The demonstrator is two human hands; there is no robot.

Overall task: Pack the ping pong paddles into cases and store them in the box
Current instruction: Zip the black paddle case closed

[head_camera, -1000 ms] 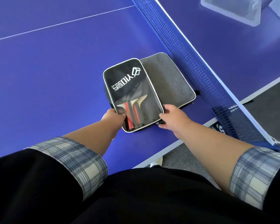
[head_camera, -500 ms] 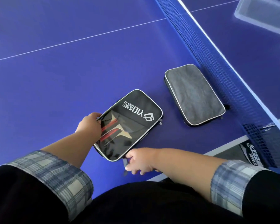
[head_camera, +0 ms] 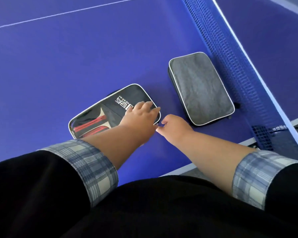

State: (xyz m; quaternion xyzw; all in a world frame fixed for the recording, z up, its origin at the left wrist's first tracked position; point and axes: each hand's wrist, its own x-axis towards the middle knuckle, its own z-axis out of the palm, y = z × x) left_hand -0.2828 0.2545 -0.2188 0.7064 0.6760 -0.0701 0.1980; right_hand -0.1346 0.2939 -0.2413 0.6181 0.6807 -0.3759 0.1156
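Observation:
A black paddle case [head_camera: 100,115] with a clear window lies flat on the blue table [head_camera: 58,66]; red-and-wood paddle handles [head_camera: 91,126] show through the window. My left hand [head_camera: 139,115] rests palm-down on the case's right end, fingers spread. My right hand [head_camera: 172,126] pinches the zipper pull [head_camera: 157,124] at the case's right corner. A grey case [head_camera: 201,88], zipped and white-piped, lies apart to the right, by the net.
The blue net [head_camera: 230,57] runs diagonally along the right, close behind the grey case. The table's white-lined near edge [head_camera: 187,166] lies just past my right forearm, with floor beyond it. My dark clothing and plaid cuffs fill the bottom of the view.
The black case came off the grey one and now lies crosswise to its left. My left hand moved from the handle end to the right end; my right hand went to the right corner's zipper.

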